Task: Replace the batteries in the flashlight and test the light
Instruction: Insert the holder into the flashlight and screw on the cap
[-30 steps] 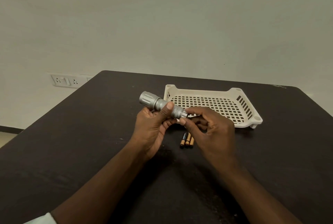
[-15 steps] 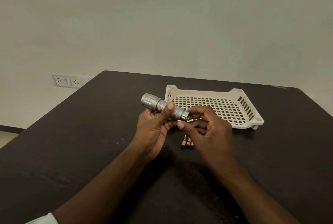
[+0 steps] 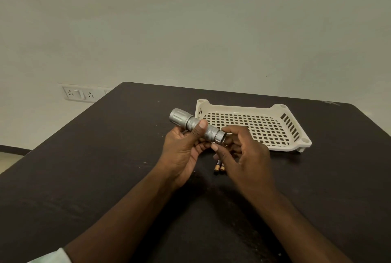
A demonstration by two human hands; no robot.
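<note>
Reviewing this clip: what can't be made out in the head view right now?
- Batteries on the table: mostly hidden under the right hand; count unclear.
- Flashlight tail end: the right hand's fingers cover it; cap on or off unclear.
- Flashlight lens: faces away; lit or not unclear.
- Battery labels: too small.

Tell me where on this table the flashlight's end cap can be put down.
Free: the dark table left of the left hand, and inside the white basket, which holds nothing. Crowded: under the right hand, where the batteries lie.
</note>
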